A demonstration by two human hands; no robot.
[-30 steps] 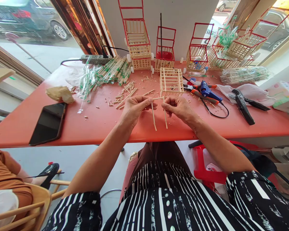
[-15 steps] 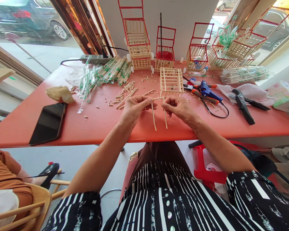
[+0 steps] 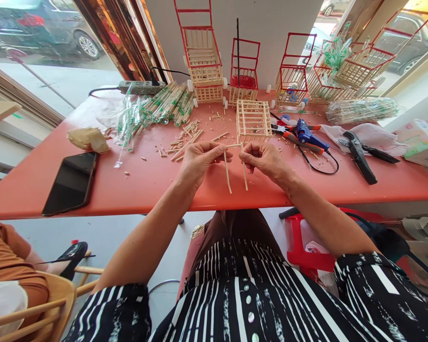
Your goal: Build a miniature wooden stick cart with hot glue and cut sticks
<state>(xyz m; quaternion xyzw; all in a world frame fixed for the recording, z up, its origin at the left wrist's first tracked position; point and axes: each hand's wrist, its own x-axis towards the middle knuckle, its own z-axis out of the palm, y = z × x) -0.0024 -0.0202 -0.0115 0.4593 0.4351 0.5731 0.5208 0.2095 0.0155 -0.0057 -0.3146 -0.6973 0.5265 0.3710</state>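
Note:
Between my hands is a small three-sided frame of thin wooden sticks (image 3: 245, 176), with two long legs pointing toward me and a short crosspiece at the far end. My left hand (image 3: 203, 159) pinches its left corner between thumb and fingers. At the right corner, my right hand (image 3: 260, 157) grips the other leg the same way. Just beyond my hands stands a box-like lattice of wooden sticks (image 3: 254, 119) on the red table (image 3: 157, 190). Cut stick pieces (image 3: 187, 140) lie scattered to the left of it.
Wrapped sticks (image 3: 174, 102) and a phone (image 3: 71, 183) lie left. On the right are a blue glue gun (image 3: 306, 134), orange-handled pliers (image 3: 299, 141) and a black-handled cutter (image 3: 360, 156). Stick carts with red-edged frames (image 3: 204, 61) line the back. A person's leg (image 3: 7, 247) shows lower left.

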